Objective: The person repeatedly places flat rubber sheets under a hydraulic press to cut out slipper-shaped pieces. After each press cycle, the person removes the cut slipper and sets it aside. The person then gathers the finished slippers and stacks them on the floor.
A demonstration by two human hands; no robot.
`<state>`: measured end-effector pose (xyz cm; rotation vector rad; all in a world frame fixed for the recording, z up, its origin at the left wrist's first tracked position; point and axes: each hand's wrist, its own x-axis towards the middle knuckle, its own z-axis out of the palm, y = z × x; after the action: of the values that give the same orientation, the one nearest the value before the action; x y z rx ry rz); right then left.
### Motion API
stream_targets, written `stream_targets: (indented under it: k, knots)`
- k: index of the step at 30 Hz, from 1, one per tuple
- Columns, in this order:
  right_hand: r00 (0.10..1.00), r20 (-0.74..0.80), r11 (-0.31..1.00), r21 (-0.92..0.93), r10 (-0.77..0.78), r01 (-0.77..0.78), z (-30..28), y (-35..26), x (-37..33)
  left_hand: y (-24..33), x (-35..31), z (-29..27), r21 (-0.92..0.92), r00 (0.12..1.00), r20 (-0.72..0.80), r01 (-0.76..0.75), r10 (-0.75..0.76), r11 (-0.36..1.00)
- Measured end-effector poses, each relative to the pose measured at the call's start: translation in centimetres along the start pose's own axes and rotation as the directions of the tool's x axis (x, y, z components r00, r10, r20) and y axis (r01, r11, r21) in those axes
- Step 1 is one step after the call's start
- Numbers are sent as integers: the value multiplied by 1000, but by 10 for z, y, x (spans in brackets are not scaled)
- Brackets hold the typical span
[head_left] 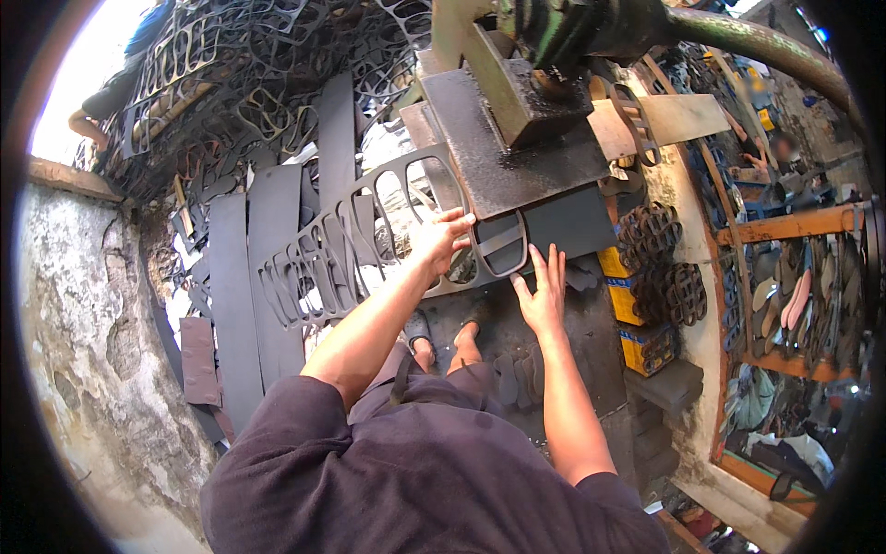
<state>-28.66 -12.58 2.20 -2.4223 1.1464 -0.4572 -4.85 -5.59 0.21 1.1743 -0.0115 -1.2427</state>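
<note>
Our left hand (438,247) lay over the perforated sheet (485,275), its fingers bent across one of the dark webs near the press plate (554,157); we could not tell whether it was clamped there, since the palm was hidden from us. Our right hand (543,297) was spread, thumb and fingers apart, the thumb at the lower rim of a rounded loop (525,245) and the longer fingers over the near edge of the dark board (580,224). The perforated sheet ran slantwise from the board out to our left, its row of long openings showing pale scraps behind it, while the rounded loop sat on the board, partly beneath the plate. Above the plate was the green press head (586,32). To our left stretched long dark strips (233,286), with a tangled heap of cut frames (268,51) beyond them and a flaking wall (83,342) at the side. Yellow boxes (637,349) stood to our right, and our bare feet (468,340) showed below the sheet, one in a dark slipper.
</note>
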Motion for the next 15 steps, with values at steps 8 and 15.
stream_targets:
  k: [8, 15]
  knots:
    - [996, 8, 962, -258, 91, -86, -3, 34, 41, -21, 14, -50, 837, 438, -415, -159, 797, 523]
    - [993, -108, 978, -193, 55, -75, -2, 59, 113, 37, 14, -43, -1, 914, -389, -122, 112, 993]
